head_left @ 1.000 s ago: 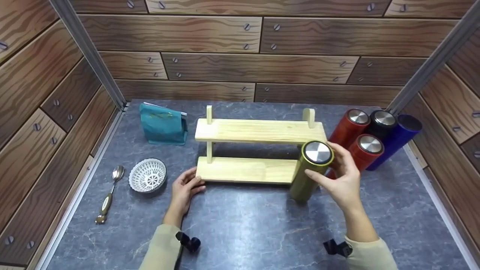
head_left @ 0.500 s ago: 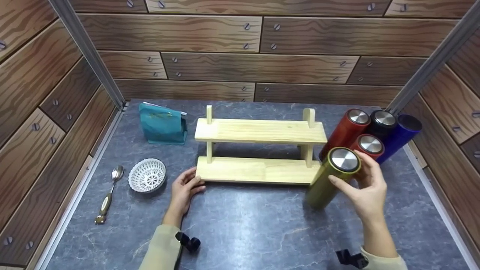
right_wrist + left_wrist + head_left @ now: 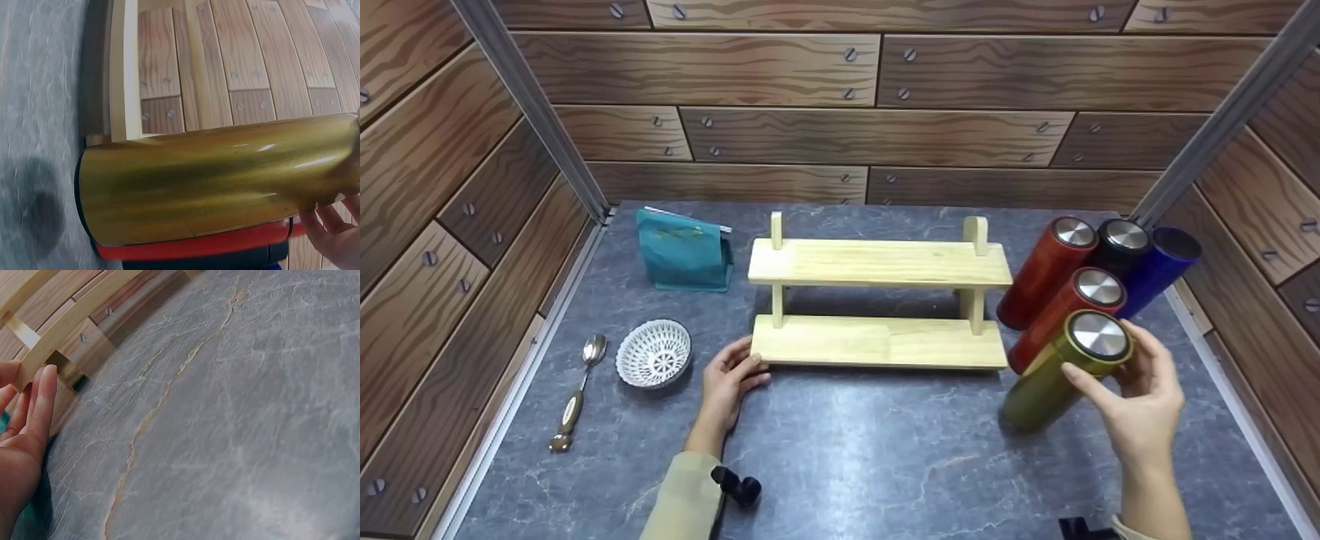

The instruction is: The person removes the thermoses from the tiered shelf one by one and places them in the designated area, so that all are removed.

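Note:
My right hand (image 3: 1144,397) grips an olive-gold thermos (image 3: 1061,382) near its silver-topped lid, thumb on the near side and fingers behind. The thermos stands in front of the shorter-looking red thermos (image 3: 1065,319), overlapping it in the head view. In the right wrist view the gold thermos (image 3: 208,180) fills the middle, with the fingers at its lid end. My left hand (image 3: 729,379) pinches the front left corner of a two-tier pale wooden shelf (image 3: 877,341), thumb above and fingers below. The left wrist view shows that same shelf corner (image 3: 34,360) between thumb and fingers.
Behind the gold thermos stand another red thermos (image 3: 1050,270), a black one (image 3: 1121,240) and a blue cylinder (image 3: 1162,270). On the left are a teal bag (image 3: 684,251), a white lattice bowl (image 3: 654,354) and a spoon (image 3: 574,405). Wood-patterned walls (image 3: 780,71) enclose the table.
My right hand has carried the gold thermos rightward and a little nearer, from the shelf's right end to beside the other thermoses. My left hand has stayed at the shelf corner.

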